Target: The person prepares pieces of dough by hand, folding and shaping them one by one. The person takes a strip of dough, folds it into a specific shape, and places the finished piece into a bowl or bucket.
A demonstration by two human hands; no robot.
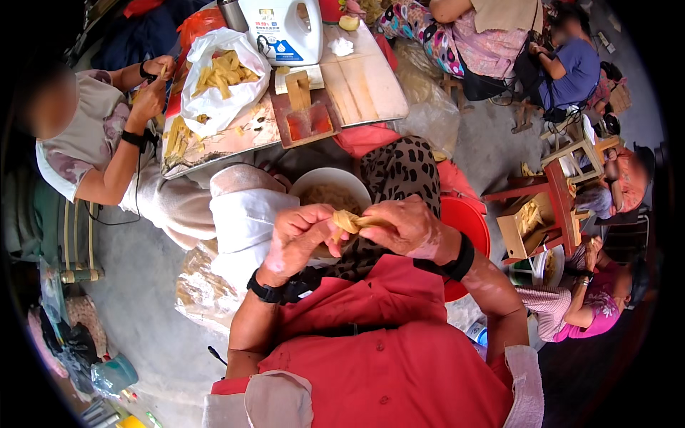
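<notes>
Between both hands is a soft yellow-tan strip [347, 220], looped into what looks like a knot. My left hand [303, 232] pinches its left side and a short hanging end. My right hand [410, 227] closes on the other end, which sticks out under its fingers. Just below them, a white basin [330, 175] holds a heap of similar tan pieces; my hands and the strip cover part of it. Each wrist wears a black band.
Ahead stands a low table [367, 82] with a white bag [207, 118] of yellow strips, a white jug [285, 32] and a brown board [303, 118]. At my right is a red bucket [477, 225]. A co-worker [107, 153] sits at the left; several more sit at the right.
</notes>
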